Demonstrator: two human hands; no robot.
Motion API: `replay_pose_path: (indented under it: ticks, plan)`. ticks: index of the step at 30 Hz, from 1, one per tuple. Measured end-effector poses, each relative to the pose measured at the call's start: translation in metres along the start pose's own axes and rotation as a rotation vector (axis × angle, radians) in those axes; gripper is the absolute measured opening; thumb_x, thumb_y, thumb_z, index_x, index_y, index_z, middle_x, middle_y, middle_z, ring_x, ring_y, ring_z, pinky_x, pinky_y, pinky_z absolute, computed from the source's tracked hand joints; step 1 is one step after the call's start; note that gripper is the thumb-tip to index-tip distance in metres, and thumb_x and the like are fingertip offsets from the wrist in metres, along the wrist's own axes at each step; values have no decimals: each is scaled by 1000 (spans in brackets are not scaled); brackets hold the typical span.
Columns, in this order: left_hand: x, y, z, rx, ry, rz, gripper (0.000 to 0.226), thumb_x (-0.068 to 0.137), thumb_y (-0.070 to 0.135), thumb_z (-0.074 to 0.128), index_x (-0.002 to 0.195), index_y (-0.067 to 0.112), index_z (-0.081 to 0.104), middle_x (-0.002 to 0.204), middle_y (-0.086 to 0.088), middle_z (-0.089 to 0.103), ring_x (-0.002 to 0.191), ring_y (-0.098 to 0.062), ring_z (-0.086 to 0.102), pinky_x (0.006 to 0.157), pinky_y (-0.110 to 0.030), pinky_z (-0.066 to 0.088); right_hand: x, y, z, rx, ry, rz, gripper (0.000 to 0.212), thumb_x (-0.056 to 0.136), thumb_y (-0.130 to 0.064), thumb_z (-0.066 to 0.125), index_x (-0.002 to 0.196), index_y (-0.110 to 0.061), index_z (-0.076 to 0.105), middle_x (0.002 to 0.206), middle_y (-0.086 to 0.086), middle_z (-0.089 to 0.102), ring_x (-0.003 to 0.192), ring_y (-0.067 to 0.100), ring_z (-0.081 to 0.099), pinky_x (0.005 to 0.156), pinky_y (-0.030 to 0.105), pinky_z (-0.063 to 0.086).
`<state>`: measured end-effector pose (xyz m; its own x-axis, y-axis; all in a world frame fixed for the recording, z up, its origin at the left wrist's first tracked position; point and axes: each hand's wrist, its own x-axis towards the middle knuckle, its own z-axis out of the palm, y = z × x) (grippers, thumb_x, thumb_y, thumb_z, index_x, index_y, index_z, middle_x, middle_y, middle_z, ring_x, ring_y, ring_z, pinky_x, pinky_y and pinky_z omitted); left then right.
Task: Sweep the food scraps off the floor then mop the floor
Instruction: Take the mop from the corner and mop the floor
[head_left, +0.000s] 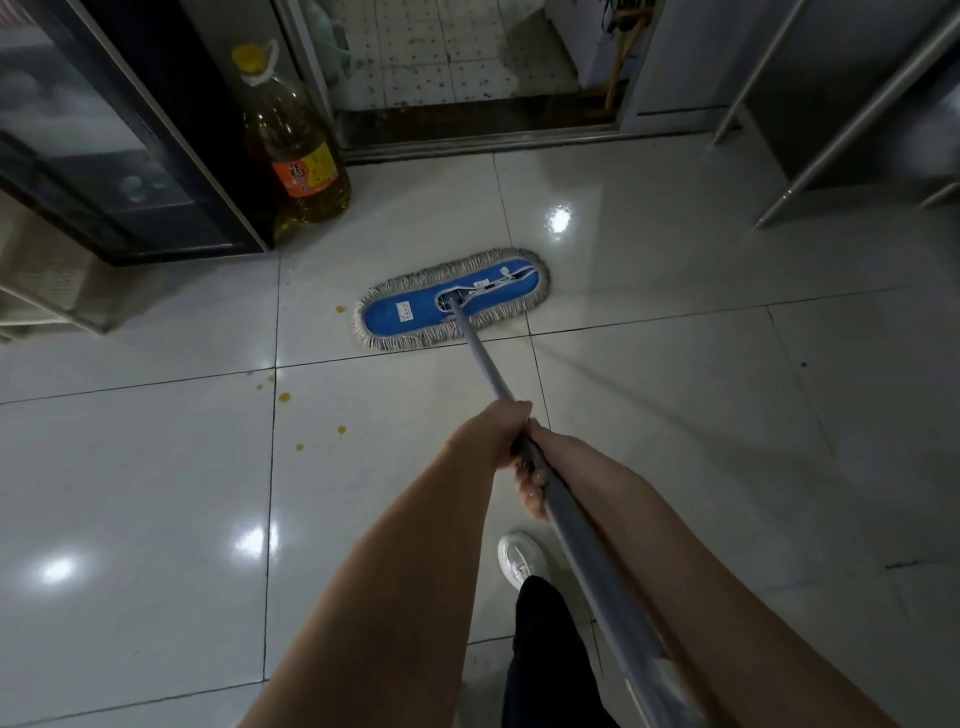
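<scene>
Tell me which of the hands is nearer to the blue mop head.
Left. The left hand grips the mop handle on the side towards the mop head; the right hand grips just behind it, farther from the head.

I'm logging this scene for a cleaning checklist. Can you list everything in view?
mop head: one, blue, grey fringe, centre
mop handle: one, grey, from mop head to both hands
yellow spots: several, on floor tiles left of mop head
oil bottle: one, amber, yellow cap, beside the cabinet
cabinet: one, black, glass-fronted, upper left
metal legs: several, silver, upper right
shoe: one, white, below the hands
left hand: one, grips the mop handle
right hand: one, grips it just behind
</scene>
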<state>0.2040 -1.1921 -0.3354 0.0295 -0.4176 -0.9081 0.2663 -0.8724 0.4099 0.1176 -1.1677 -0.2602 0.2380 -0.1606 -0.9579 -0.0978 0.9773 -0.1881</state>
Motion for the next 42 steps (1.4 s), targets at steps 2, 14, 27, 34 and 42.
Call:
replay_pose_path:
  ticks: [2, 14, 27, 34, 42]
  plan:
    - [-18, -37, -3, -63, -58, -17, 24, 99, 23, 44, 87, 4, 41, 72, -8, 46, 62, -17, 48, 55, -26, 42, -10, 40, -2, 48, 1, 26, 49, 98, -51, 39, 70, -10, 46, 59, 0, 37, 21, 7, 35, 28, 9, 30]
    - [-102, -202, 5, -43, -109, -69, 27, 100, 28, 44, 102, 0, 40, 76, -8, 49, 66, -16, 50, 56, -25, 44, -66, 219, -19, 63, 30, 67, 51, 97, -54, 34, 66, -14, 40, 35, -3, 39, 20, 6, 35, 28, 9, 28]
    - [-157, -321, 87, 39, -85, -112, 23, 99, 25, 41, 97, 2, 42, 77, -8, 48, 65, -17, 50, 56, -24, 44, -120, 337, -116, 188, -62, 101, 55, 94, -57, 41, 63, -12, 44, 38, -3, 43, 22, 5, 38, 30, 11, 29]
    - [-183, -406, 185, 154, 28, -63, 28, 100, 24, 37, 75, 11, 40, 70, -3, 44, 56, -12, 45, 48, -20, 38, -161, 406, -227, 189, -136, 98, 50, 95, -53, 42, 64, -14, 47, 46, -4, 44, 24, 3, 39, 30, 10, 32]
    - [-219, -483, 242, 126, 71, -122, 18, 96, 30, 43, 94, 12, 40, 72, -1, 44, 56, -10, 45, 42, -19, 35, -200, 473, -290, 170, -165, 115, 50, 96, -52, 39, 65, -14, 45, 43, -4, 43, 25, 2, 39, 31, 10, 32]
